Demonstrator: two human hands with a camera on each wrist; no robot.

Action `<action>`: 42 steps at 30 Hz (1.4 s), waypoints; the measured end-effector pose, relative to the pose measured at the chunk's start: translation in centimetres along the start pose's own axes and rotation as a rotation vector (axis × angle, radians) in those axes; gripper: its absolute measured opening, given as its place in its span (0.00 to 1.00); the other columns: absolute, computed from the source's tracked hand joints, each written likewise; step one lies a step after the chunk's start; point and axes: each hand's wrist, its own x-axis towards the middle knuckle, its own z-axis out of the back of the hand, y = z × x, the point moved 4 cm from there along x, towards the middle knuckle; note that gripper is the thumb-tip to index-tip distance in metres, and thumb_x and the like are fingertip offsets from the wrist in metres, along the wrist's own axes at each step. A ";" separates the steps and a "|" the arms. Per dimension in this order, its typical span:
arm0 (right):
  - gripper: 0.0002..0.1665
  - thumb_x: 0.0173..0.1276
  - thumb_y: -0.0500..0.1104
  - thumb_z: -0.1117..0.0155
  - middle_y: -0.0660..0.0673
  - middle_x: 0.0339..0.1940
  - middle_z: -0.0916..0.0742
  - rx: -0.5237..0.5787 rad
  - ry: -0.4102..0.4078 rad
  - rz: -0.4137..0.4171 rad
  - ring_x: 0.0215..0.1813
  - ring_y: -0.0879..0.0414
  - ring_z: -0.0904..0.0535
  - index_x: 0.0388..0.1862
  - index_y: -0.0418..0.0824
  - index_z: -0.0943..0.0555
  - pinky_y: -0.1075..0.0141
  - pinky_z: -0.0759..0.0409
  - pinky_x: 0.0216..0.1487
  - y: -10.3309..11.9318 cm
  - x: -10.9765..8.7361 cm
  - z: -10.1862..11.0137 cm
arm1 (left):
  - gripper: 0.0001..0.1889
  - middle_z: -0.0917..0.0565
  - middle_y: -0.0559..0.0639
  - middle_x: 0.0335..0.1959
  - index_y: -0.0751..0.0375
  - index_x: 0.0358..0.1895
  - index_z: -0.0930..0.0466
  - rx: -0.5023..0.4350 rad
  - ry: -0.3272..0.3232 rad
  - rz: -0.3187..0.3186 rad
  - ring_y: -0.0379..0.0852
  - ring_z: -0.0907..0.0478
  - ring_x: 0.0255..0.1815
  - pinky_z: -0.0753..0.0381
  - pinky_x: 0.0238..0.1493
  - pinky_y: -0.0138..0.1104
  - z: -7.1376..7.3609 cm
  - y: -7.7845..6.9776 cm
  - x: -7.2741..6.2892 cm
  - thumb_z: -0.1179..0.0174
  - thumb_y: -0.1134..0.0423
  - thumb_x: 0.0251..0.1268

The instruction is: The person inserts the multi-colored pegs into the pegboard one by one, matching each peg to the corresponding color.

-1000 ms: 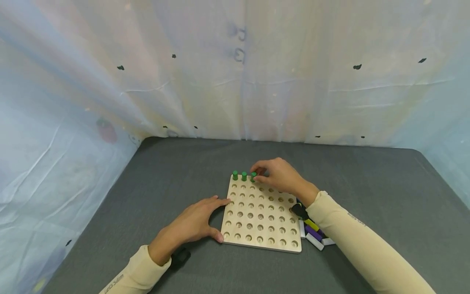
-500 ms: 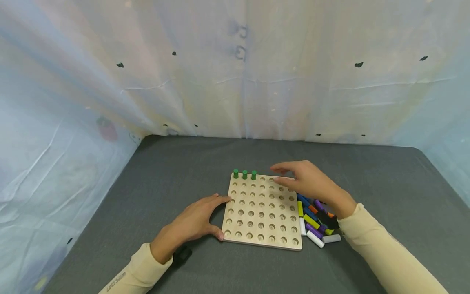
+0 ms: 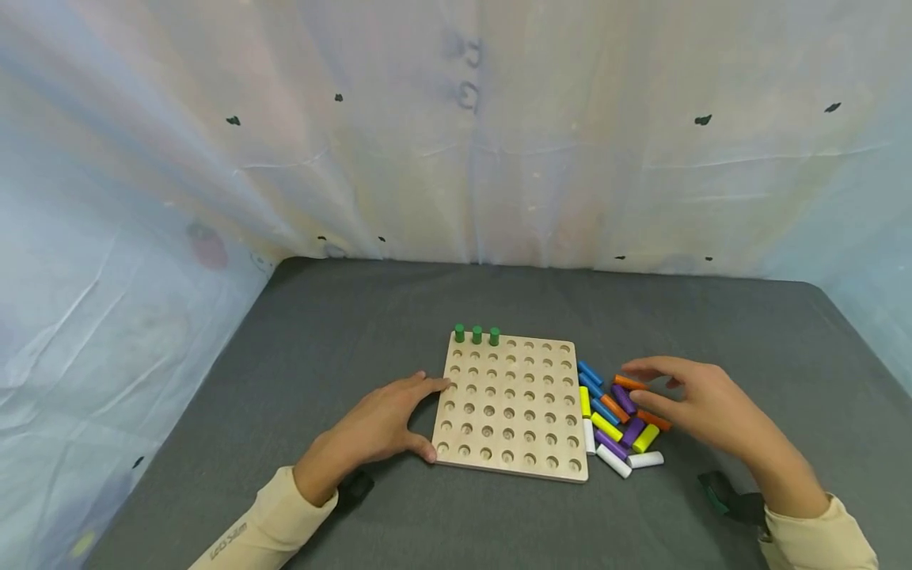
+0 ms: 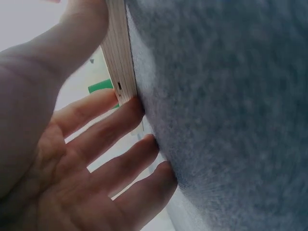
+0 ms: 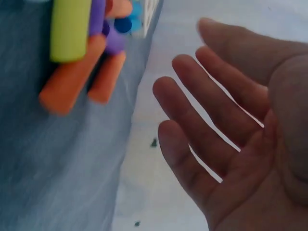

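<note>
Right grip [image 3: 712, 404]: released, fingers extended and thumb apart, holding nothing. It is over the loose pegs [image 3: 632, 431] on the right side of the pegboard [image 3: 519, 404]; from where I stand, I cannot tell whether a fingertip meets a peg. Left grip [image 3: 374, 427]: released, wrapped round nothing; its index fingertip and thumb touch the left edge of the pegboard, the thumb at the near left corner.

A pale patterned sheet [image 3: 541, 190] hangs beyond the pegboard. The bench [image 3: 321, 340], covered in dark grey, supports the pegboard and extends past it on every side. Cream sleeves [image 3: 278, 518] cover the forearms, one to each side of the pegboard.

The pegboard is a light wooden plate, lying flat, with round holes in rows. Loose pegs in blue, orange, purple, yellow and white lie clustered just right of it; one yellow and one white run along its right edge. Three green pegs [image 3: 476, 335] stand upright in its far row, starting at the far left corner.
</note>
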 end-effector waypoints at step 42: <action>0.15 0.61 0.46 0.26 0.63 0.38 0.14 -0.029 0.222 0.002 0.39 0.71 0.20 0.46 0.56 0.16 0.69 0.22 0.37 -3.9 -0.6 -1.4 | 0.51 0.36 0.66 0.75 0.41 0.74 0.33 -0.018 -0.021 0.010 0.66 0.30 0.70 0.24 0.61 0.57 -0.3 -0.1 -0.1 0.22 0.48 0.38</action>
